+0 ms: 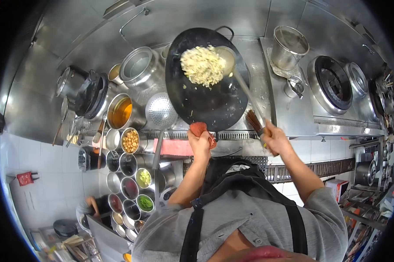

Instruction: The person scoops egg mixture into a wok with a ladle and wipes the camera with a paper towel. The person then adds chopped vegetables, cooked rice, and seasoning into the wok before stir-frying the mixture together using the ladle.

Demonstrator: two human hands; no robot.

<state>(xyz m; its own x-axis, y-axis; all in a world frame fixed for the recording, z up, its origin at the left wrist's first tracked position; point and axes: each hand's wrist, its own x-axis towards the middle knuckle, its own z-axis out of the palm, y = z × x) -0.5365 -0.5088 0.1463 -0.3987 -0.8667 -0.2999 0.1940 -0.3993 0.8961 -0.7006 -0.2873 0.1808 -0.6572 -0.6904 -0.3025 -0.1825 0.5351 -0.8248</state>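
A large black wok (205, 105) tilts up in front of me, with fried rice (201, 65) heaped toward its far side. My left hand (199, 143) is closed on a folded red cloth (198, 128) at the wok's near rim; any handle under the cloth is hidden. In my right hand (275, 138) is the handle of a long ladle (225, 61), whose bowl lies in the wok against the right side of the rice. A bamboo brush (253, 120) sits just left of my right hand.
Left of the wok are a perforated skimmer (162, 109), a pot of amber liquid (120, 111) and a lidded steel pot (136, 64). Several ingredient tins (130, 140) stand lower left. A strainer pot (290, 48) and another burner (332, 85) are at right. Another person's arm (92, 204) shows lower left.
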